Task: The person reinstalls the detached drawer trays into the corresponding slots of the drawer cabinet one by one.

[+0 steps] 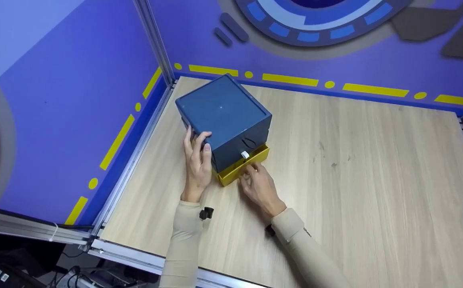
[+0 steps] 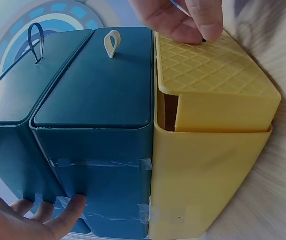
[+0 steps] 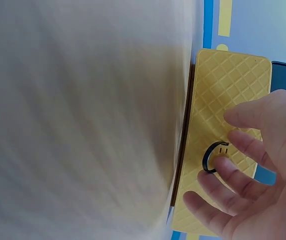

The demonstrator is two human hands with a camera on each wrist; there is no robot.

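Two dark blue drawer boxes [image 1: 223, 108] are stacked on a yellow drawer box [image 2: 208, 175]. My left hand [image 1: 196, 164] rests on the left side and top edge of the blue stack, fingers spread. The yellow drawer [image 1: 231, 174] at the bottom is pulled partly out, with a gap behind its quilted front. At that front is my right hand [image 1: 258, 188], its fingers curved about a small black pull loop [image 3: 206, 161]. One fingertip sits inside the loop, while the thumb stands apart from it. A beige loop [image 2: 112, 44] and a dark loop [image 2: 35, 42] mark the blue drawers.
The stack stands on a wood-grain table [image 1: 359, 188], towards its left side. Purple panels [image 1: 87, 80] enclose the left and back. A metal frame rail [image 1: 127, 256] runs along the front edge, with cables and equipment below it at the lower left.
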